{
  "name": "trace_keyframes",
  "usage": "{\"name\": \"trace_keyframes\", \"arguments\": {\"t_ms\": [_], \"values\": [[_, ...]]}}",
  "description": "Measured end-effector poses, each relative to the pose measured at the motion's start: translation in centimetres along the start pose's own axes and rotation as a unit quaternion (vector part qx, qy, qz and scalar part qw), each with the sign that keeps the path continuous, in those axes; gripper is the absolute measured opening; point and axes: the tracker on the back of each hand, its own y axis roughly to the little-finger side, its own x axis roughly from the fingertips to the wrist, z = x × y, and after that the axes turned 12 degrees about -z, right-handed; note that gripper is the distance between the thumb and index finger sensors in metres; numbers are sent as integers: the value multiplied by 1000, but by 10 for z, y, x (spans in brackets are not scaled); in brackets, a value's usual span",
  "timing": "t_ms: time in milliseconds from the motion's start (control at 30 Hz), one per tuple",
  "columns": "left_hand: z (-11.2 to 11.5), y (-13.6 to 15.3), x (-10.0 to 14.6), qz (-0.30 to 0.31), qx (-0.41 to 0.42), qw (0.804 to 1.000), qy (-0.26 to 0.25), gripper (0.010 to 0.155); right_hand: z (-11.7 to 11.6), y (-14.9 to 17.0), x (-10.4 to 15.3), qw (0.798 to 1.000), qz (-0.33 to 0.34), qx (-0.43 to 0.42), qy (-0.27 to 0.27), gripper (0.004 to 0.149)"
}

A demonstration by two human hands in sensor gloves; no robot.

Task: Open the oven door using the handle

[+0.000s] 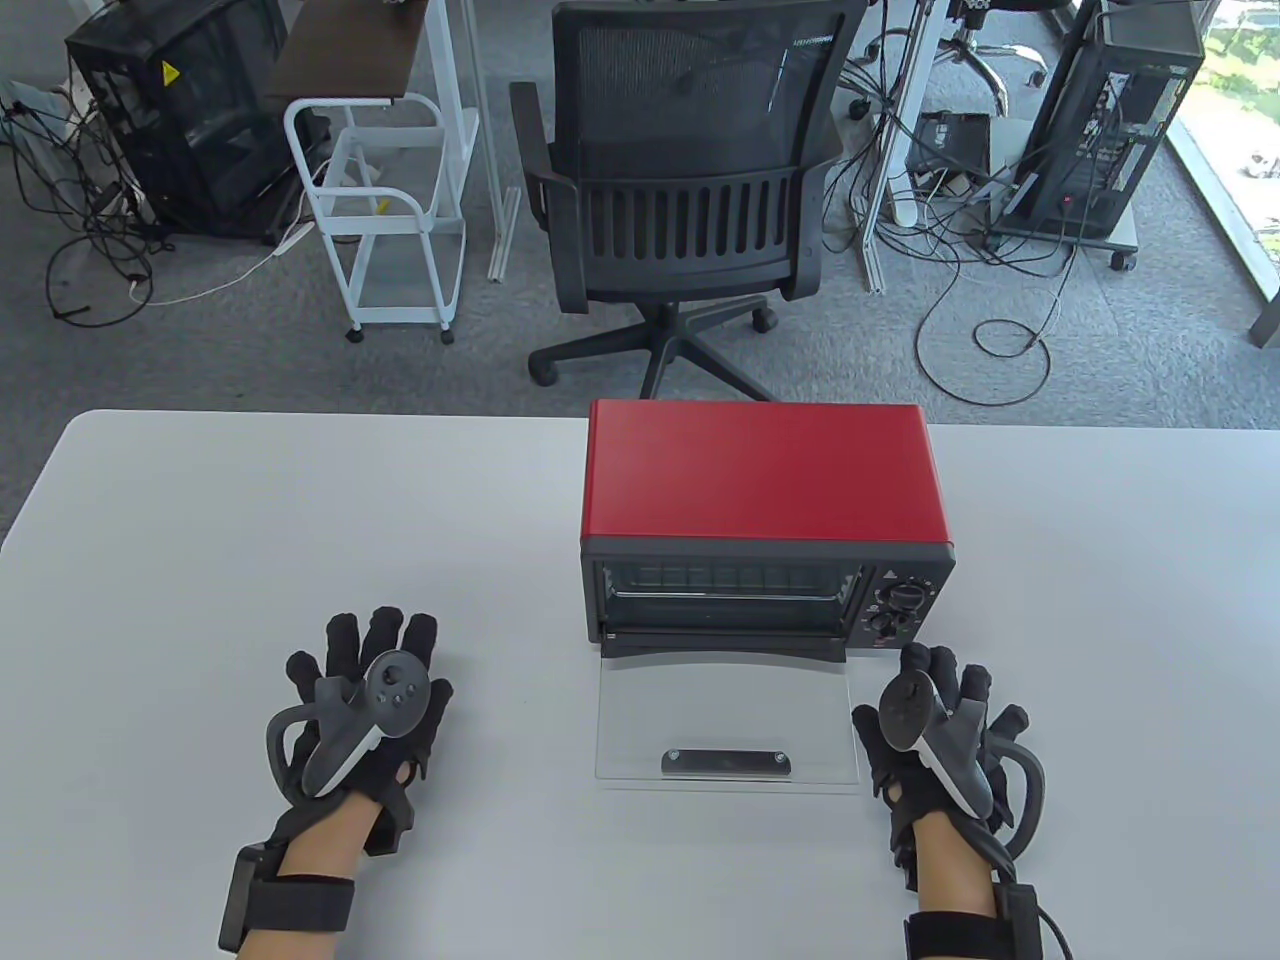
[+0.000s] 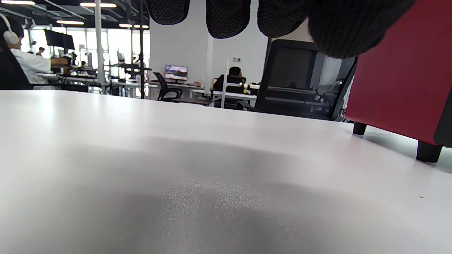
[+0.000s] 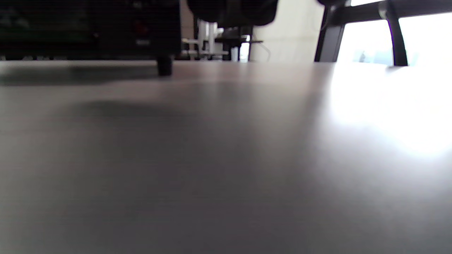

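Observation:
A red and black toaster oven [image 1: 765,480] stands on the white table [image 1: 250,540], right of centre. Its glass door [image 1: 727,725] lies folded down flat toward me, with the dark handle [image 1: 727,763] at its near edge. My left hand [image 1: 365,690] rests flat on the table, fingers spread, well left of the door. My right hand [image 1: 940,720] rests flat on the table just right of the door, fingers spread, holding nothing. The oven's red side [image 2: 399,74] shows in the left wrist view, and its dark front and foot [image 3: 164,65] in the right wrist view.
The oven's knobs [image 1: 905,610] sit on its front right, just beyond my right hand. A black office chair [image 1: 690,200] stands behind the table's far edge, a white cart [image 1: 385,220] to its left. Cables and computer towers lie on the floor beyond.

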Motion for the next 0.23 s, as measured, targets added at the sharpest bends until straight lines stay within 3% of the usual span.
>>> {"name": "trace_keyframes", "arguments": {"t_ms": [233], "values": [[1,1,-1,-1,0,1000,1,70,-1,0,0,1000,2,2,-2,82]]}}
